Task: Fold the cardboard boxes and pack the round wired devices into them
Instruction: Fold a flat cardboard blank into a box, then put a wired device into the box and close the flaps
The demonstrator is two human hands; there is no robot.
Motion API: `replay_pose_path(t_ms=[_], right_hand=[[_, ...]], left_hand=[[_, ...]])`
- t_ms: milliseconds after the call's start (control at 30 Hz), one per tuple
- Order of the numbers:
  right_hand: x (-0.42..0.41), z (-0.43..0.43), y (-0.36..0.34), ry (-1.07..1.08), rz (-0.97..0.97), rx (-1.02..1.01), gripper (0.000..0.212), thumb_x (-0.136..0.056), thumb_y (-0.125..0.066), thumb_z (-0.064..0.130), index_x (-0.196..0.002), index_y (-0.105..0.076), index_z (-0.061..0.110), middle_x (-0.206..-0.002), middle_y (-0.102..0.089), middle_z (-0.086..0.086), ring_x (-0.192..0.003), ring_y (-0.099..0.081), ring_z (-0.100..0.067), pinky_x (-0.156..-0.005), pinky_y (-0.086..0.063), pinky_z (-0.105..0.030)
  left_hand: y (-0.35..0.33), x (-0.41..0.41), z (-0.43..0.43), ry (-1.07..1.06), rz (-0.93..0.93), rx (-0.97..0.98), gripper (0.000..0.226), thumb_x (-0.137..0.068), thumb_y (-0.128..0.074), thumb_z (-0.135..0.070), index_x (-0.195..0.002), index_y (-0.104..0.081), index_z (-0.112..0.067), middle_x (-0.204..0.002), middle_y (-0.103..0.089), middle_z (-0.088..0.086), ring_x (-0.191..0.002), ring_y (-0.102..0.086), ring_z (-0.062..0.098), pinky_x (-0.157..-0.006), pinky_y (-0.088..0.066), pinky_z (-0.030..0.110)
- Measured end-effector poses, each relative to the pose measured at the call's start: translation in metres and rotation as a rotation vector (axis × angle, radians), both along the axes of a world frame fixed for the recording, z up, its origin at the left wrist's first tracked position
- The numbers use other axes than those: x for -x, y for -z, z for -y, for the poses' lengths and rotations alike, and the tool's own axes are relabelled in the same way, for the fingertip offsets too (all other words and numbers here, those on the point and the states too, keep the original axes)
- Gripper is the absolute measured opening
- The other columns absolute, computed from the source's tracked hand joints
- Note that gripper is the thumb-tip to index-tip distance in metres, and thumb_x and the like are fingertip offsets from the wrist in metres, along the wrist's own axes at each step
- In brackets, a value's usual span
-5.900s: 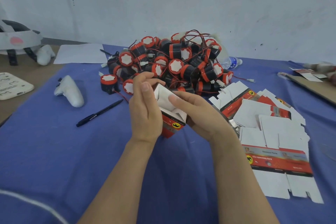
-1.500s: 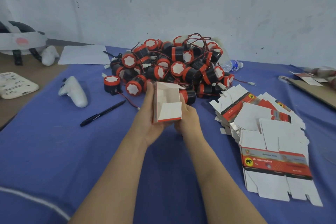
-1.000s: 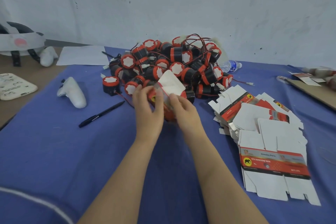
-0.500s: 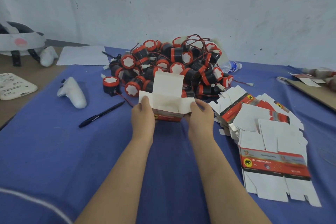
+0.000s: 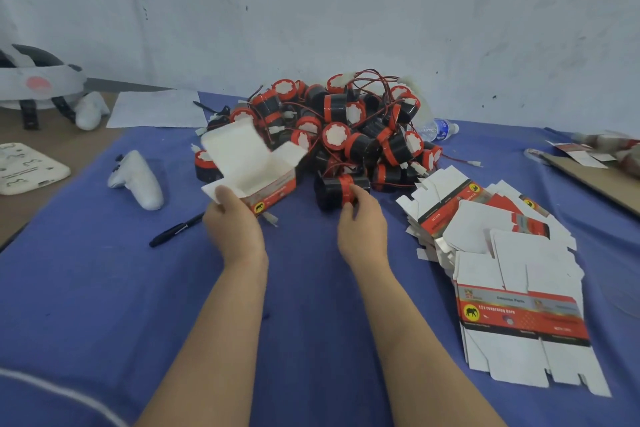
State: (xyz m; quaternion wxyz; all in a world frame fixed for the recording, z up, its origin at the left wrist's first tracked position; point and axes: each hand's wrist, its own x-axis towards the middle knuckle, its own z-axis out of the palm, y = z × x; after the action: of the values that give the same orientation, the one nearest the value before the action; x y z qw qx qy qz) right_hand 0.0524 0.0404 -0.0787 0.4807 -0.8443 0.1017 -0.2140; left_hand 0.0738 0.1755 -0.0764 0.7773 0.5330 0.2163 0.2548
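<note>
My left hand (image 5: 231, 222) grips the near corner of a folded red-and-white cardboard box (image 5: 254, 166), whose top flaps stand open and whose white inside shows. My right hand (image 5: 360, 224) curls its fingers round a black round device with a red band (image 5: 341, 189) at the front edge of the pile of wired devices (image 5: 346, 128). A fanned stack of flat unfolded boxes (image 5: 502, 253) lies to the right of my right forearm.
A black pen (image 5: 176, 229) and a white controller (image 5: 138, 180) lie left of the box on the blue cloth (image 5: 86, 288). A headset (image 5: 38, 83), white paper (image 5: 156, 109), a water bottle (image 5: 438, 128) and a cardboard sheet (image 5: 595, 177) sit around the edges.
My right hand let go of the box and moved right to grip a device at the pile's front. The left hand alone now holds the open box, shifted left.
</note>
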Motion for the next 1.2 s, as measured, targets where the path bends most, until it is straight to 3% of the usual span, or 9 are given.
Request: replay_pose_path(t_ms=[233, 400, 467, 633, 733, 800, 900, 1033, 1200], right_hand=[[-0.024, -0.004, -0.012, -0.092, -0.185, 0.391, 0.060, -0.098, -0.047, 0.020, -0.152, -0.020, 0.027, -0.161, -0.007, 0.005, -0.138, -0.023, -0.031, -0.088, -0.033, -0.028], [-0.026, -0.025, -0.004, 0.038, -0.172, 0.592, 0.054, -0.093, -0.057, 0.037, -0.140, -0.034, 0.022, -0.147, -0.026, -0.007, -0.125, -0.034, -0.033, -0.101, -0.037, -0.042], [-0.026, -0.031, -0.002, 0.087, -0.118, 0.513, 0.048, -0.091, -0.061, 0.036, -0.129, -0.040, 0.017, -0.138, -0.031, -0.010, -0.116, -0.042, -0.033, -0.092, -0.042, -0.040], [-0.030, -0.025, 0.001, 0.126, -0.157, 0.286, 0.056, -0.092, -0.058, 0.042, -0.128, -0.035, 0.007, -0.132, -0.041, -0.014, -0.107, -0.053, -0.032, -0.070, -0.039, -0.032], [-0.033, -0.027, -0.002, 0.097, -0.163, 0.266, 0.083, -0.088, -0.056, 0.056, -0.150, -0.013, 0.021, -0.139, -0.038, -0.015, -0.109, -0.055, -0.034, -0.068, -0.038, -0.031], [-0.037, -0.031, -0.006, 0.048, -0.256, 0.369, 0.083, -0.088, -0.052, 0.060, -0.152, -0.005, 0.033, -0.142, -0.032, -0.019, -0.106, -0.056, -0.036, -0.068, -0.040, -0.032], [-0.040, -0.033, -0.010, 0.048, -0.342, 0.400, 0.065, -0.091, -0.054, 0.052, -0.144, -0.026, 0.028, -0.136, -0.036, -0.018, -0.104, -0.055, -0.039, -0.074, -0.045, -0.039], [-0.032, -0.032, -0.007, 0.012, -0.196, 0.264, 0.046, -0.092, -0.055, 0.030, -0.134, -0.037, 0.022, -0.126, -0.049, -0.012, -0.090, -0.053, -0.028, -0.067, -0.042, -0.033], [-0.006, -0.015, -0.031, -0.022, 0.281, -0.352, 0.051, -0.087, -0.066, 0.029, -0.133, -0.043, 0.025, -0.104, -0.063, 0.020, -0.082, -0.063, 0.002, -0.066, -0.047, -0.011]], left_hand=[[0.003, -0.003, 0.002, -0.055, 0.064, -0.014, 0.031, -0.092, -0.037, -0.015, -0.084, -0.065, -0.005, -0.086, -0.067, 0.005, -0.075, -0.058, 0.018, -0.065, -0.046, 0.029], [0.001, 0.000, 0.004, -0.037, 0.095, -0.008, 0.026, -0.094, -0.037, -0.014, -0.094, -0.063, -0.008, -0.095, -0.067, 0.007, -0.075, -0.065, 0.007, -0.064, -0.050, 0.029], [0.000, 0.001, 0.006, -0.034, 0.120, -0.009, 0.025, -0.095, -0.036, -0.013, -0.096, -0.060, -0.003, -0.087, -0.064, 0.007, -0.054, -0.061, -0.002, -0.052, -0.045, 0.019], [-0.001, 0.004, 0.010, -0.013, 0.154, -0.063, 0.031, -0.097, -0.036, -0.012, -0.110, -0.060, 0.003, -0.115, -0.058, 0.023, -0.047, -0.057, -0.004, -0.046, -0.039, 0.012], [-0.002, 0.005, 0.010, -0.011, 0.134, -0.102, 0.030, -0.096, -0.038, -0.013, -0.106, -0.059, 0.006, -0.115, -0.058, 0.026, -0.055, -0.056, 0.002, -0.048, -0.043, 0.013], [-0.002, 0.006, 0.010, -0.007, 0.118, -0.101, 0.027, -0.096, -0.039, -0.014, -0.100, -0.059, 0.004, -0.113, -0.058, 0.025, -0.055, -0.056, 0.002, -0.052, -0.049, 0.019], [-0.004, 0.008, 0.011, -0.010, 0.121, -0.093, 0.024, -0.096, -0.039, -0.013, -0.096, -0.058, 0.003, -0.114, -0.057, 0.029, -0.046, -0.055, -0.002, -0.041, -0.038, 0.011], [-0.004, 0.007, 0.010, -0.005, 0.116, -0.107, 0.023, -0.095, -0.039, -0.012, -0.095, -0.060, -0.001, -0.113, -0.059, 0.023, -0.060, -0.056, 0.004, -0.046, -0.039, 0.013], [-0.003, 0.008, 0.013, 0.024, 0.067, -0.172, 0.024, -0.095, -0.043, -0.019, -0.093, -0.056, 0.001, -0.109, -0.058, 0.025, -0.091, -0.056, 0.035, -0.066, -0.045, 0.033]])
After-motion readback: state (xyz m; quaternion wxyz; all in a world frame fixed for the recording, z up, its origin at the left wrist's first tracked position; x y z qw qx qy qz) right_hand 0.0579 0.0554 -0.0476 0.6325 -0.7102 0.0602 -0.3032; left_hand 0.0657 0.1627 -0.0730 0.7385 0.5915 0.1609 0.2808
